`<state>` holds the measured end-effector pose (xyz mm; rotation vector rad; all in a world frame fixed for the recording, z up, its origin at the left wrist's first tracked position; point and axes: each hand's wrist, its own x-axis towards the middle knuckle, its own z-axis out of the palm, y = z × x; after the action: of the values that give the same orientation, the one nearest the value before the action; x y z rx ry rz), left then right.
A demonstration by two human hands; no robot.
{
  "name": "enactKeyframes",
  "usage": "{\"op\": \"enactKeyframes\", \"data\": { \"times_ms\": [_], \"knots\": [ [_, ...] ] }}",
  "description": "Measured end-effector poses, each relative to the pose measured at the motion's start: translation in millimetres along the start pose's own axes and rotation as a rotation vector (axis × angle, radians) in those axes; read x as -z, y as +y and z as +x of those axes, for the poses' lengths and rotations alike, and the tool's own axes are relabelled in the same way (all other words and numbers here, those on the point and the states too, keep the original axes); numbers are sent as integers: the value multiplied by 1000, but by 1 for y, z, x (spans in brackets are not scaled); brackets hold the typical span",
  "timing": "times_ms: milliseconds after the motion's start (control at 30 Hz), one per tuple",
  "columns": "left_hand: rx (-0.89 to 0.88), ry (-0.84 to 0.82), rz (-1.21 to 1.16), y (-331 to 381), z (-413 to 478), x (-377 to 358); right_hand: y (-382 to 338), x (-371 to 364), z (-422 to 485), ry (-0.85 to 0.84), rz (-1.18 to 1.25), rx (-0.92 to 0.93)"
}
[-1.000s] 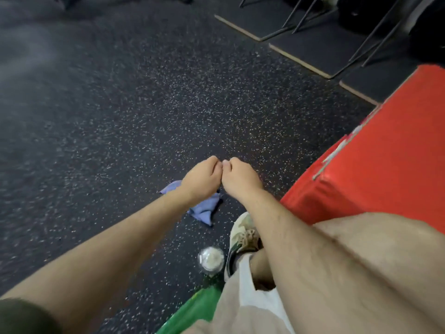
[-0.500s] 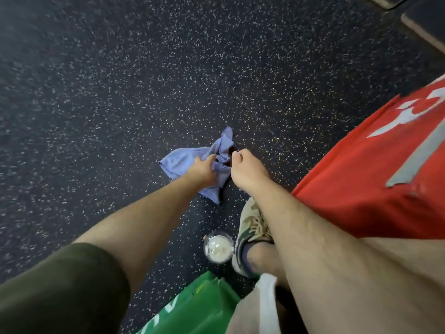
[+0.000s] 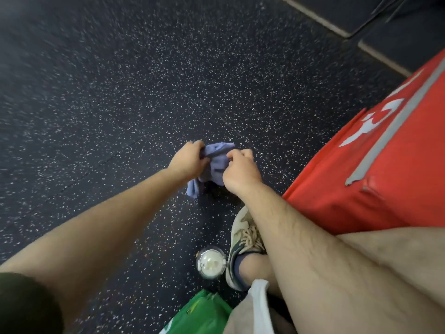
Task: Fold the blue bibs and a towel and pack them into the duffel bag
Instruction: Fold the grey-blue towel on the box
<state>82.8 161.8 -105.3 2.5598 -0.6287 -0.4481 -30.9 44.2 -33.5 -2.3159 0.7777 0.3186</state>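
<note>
White markings (image 3: 375, 116) run across the top of the red box (image 3: 375, 165), but they are cut off and cannot be read; a strip of grey tape (image 3: 395, 121) crosses them. The green bag (image 3: 202, 317) at the bottom edge carries a scrap of white print, also unreadable.

The floor (image 3: 120, 92) is dark rubber speckled with white, with seams between its tiles. At top right, black mats (image 3: 390, 27) with pale edges lie on it.

The left hand (image 3: 190, 160) and right hand (image 3: 240, 169) are close together, each with fingers curled round the bunched blue cloth (image 3: 218, 162), gripping it above the floor; one corner hangs down below the left hand. Whether it is a bib or the towel cannot be told.

Near the person's shoe (image 3: 245, 239), a lidded cup (image 3: 211, 262) stands on the floor
</note>
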Motion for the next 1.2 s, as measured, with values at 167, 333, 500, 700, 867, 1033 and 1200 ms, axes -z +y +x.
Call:
{"op": "enactKeyframes", "data": {
  "times_ms": [167,333,500,700,867,1033,1200],
  "knots": [
    [-309,187,-111,81,-36,87,-33,68,-19,182,207,190],
    [-576,278,-205,173,-74,154,-45,164,-66,399,329,338],
    [-828,235,-243,259,-106,183,-18,251,-133,689,358,389],
    [-1053,286,-231,388,-148,182,52,328,-223,1051,330,434],
    [-1159,206,-196,483,-180,144,134,366,-274,1345,65,188],
    [-1112,-37,-232,532,-208,78,210,379,-315,1059,169,40],
    [-1149,-222,-252,534,-233,15,254,356,-338,945,235,48]
  ]
}}
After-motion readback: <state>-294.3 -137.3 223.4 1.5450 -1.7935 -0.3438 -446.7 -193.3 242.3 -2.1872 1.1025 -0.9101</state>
